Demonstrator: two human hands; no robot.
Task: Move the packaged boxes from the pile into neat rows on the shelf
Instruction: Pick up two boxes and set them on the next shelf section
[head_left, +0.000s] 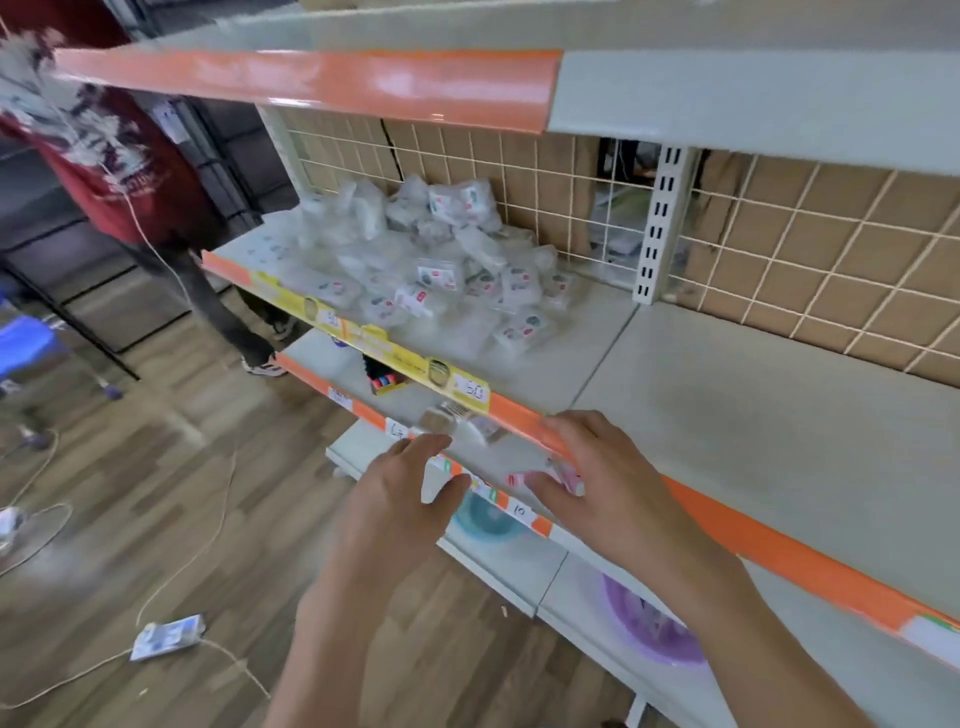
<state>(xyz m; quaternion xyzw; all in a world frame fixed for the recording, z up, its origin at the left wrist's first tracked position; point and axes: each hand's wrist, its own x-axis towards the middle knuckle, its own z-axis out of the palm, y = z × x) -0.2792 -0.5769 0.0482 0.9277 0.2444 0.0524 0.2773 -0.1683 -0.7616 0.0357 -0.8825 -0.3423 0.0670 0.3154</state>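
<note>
Your two hands hang in front of the orange lip (524, 421) of the shelf (737, 410). Between them floats a clear, motion-blurred packet (470, 422); your left hand (400, 493) has its fingers spread and loosely bent near it, and whether they touch it cannot be told. Your right hand (613, 483) curls its fingers round another small clear packet with pink print (558, 475).

The pile of packaged boxes (441, 260) lies heaped at the shelf's back left, against the wire grid (831, 260), well apart from your hands; the shelf's right half is bare board.

A yellow price strip (395, 348) runs along the lip below the pile. On lower shelves sit a blue basin (485, 519) and a purple basin (649, 623). A person in a red shirt (104, 145) stands at left, and a power strip (166, 636) with its cable lies on the wooden floor (156, 493).
</note>
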